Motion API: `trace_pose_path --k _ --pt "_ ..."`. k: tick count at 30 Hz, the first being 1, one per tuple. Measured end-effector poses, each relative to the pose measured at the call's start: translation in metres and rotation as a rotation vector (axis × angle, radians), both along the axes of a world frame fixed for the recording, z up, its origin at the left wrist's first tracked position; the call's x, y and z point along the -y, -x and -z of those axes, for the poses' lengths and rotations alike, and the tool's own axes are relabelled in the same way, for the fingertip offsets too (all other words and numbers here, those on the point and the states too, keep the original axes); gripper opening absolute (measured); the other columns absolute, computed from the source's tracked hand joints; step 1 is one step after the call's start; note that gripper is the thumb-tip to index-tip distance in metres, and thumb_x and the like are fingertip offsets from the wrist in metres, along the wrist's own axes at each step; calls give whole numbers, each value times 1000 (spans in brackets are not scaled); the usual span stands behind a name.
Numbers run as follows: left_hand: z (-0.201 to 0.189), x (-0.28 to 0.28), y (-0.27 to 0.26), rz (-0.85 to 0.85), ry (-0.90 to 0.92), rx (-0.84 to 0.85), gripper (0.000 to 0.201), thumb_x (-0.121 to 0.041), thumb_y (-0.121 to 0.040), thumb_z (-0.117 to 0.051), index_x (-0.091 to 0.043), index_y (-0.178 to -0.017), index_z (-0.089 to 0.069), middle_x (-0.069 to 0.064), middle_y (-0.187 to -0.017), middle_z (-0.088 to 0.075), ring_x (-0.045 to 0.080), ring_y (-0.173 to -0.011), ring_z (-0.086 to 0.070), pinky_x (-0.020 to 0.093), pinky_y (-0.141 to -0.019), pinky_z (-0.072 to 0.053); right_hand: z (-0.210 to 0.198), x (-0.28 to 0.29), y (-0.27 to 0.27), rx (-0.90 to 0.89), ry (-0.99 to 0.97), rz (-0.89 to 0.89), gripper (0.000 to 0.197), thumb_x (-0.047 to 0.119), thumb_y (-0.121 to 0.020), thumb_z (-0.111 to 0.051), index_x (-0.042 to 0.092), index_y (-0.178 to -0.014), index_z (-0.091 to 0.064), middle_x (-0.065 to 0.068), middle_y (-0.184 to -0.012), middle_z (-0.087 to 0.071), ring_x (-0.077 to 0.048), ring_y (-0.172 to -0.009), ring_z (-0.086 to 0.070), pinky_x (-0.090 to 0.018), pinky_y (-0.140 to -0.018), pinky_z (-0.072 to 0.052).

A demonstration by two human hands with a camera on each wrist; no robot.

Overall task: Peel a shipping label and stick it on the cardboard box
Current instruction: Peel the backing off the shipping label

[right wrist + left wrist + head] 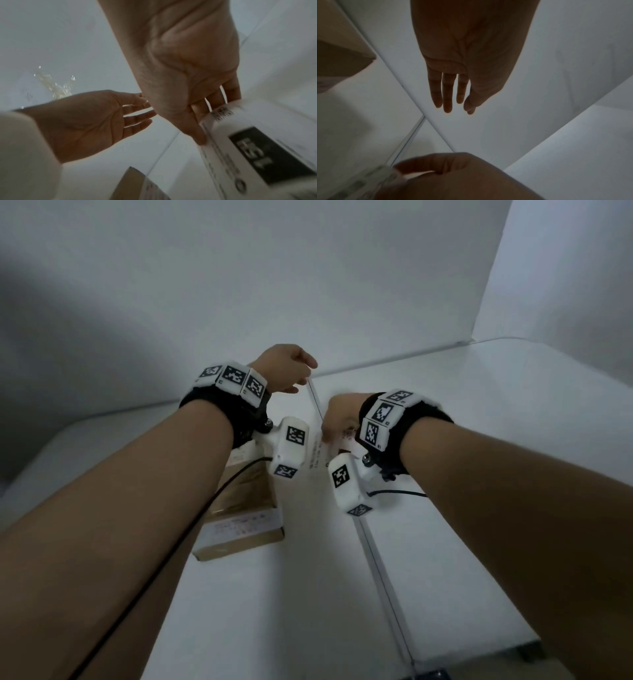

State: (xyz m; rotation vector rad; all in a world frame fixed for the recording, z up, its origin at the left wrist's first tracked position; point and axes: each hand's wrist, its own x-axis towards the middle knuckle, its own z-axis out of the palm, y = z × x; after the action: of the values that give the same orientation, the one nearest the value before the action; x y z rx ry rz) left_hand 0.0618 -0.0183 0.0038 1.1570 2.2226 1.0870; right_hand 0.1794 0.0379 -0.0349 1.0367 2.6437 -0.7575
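one of the hands, right hand, pinches the shipping label.

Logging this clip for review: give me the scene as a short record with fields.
left hand: open, fingers straight, close beside the right hand
right hand: grip pinches the shipping label
shipping label: printed, held above the table, not yet on the box
cardboard box: on the table under the left forearm; white printed strip at its near end
backing peeled: cannot tell
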Motion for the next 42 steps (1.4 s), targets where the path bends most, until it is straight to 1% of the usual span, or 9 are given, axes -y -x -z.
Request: trace_pose_path --k 7,12,15,24,29,32,35,39,42 --pt "-7 65 -25 -78 -203 176 20 -2 -89 -51 -18 -91 -62 1 -92 -59 19 -93 -58 34 -91 -51 -2 27 -32 -629 219 328 33 2 -88 -47 8 -113 -68 -9 -108 -64 -28 -110 -61 -35 -94 -51" --pt "-8 103 -23 -78 -228 275 15 -7 -92 -54 -15 -99 -64 6 -102 -60 18 -91 -56 29 -87 -49 -9 40 -41 -967 287 441 30 2 -81 -44 23 -90 -62 -4 -102 -67 -22 -92 -62 -21 -58 -41" --pt "-10 118 -23 -79 -246 410 12 -7 -92 -58 -8 -101 -66 9 -100 -66 18 -84 -64 23 -74 -56 -19 46 -42 -1067 294 425 29 3 -81 -45 25 -89 -62 -4 -98 -69 -21 -88 -63 -24 -62 -45" --pt "-4 141 -28 -75 -313 557 11 -6 -91 -60 -4 -83 -68 3 -68 -72 7 -52 -63 15 -58 -56 -32 65 -28 -1148 296 375 27 3 -81 -47 23 -87 -63 -2 -90 -69 -19 -81 -62 -25 -64 -45" --pt "-1 153 -28 -92 -366 576 8 -4 -88 -64 -3 -82 -69 5 -69 -70 9 -57 -63 15 -60 -56 -30 72 -25 -1140 247 340 27 3 -81 -47 22 -90 -64 0 -86 -68 -17 -81 -61 -24 -60 -43" --pt "0 159 -29 -104 -409 588 6 -4 -88 -64 -1 -84 -68 6 -71 -70 9 -58 -63 15 -62 -57 -30 76 -23 -1095 192 309 27 8 -80 -50 26 -94 -63 6 -89 -67 -18 -90 -64 -36 -79 -52" --pt "0 162 -29 -144 -479 610 6 -5 -88 -65 -1 -85 -69 7 -73 -70 9 -60 -63 16 -65 -58 -35 82 -18 -1083 -39 250 29 13 -80 -60 24 -107 -61 3 -111 -61 -18 -107 -57 -41 -96 -46" --pt "2 162 -28 -162 -580 625 8 -7 -89 -64 0 -89 -69 6 -73 -69 10 -62 -62 17 -69 -58 -41 99 -10 -1112 -14 95 12 14 -85 -64 14 -96 -68 2 -98 -69 -7 -83 -62 -14 -76 -49" --pt "4 162 -28 -146 -623 660 10 -7 -90 -63 1 -91 -69 8 -75 -67 11 -62 -61 17 -69 -57 -38 110 -5 -1069 49 35 11 16 -85 -64 13 -92 -73 2 -90 -73 -13 -86 -70 -29 -82 -58"
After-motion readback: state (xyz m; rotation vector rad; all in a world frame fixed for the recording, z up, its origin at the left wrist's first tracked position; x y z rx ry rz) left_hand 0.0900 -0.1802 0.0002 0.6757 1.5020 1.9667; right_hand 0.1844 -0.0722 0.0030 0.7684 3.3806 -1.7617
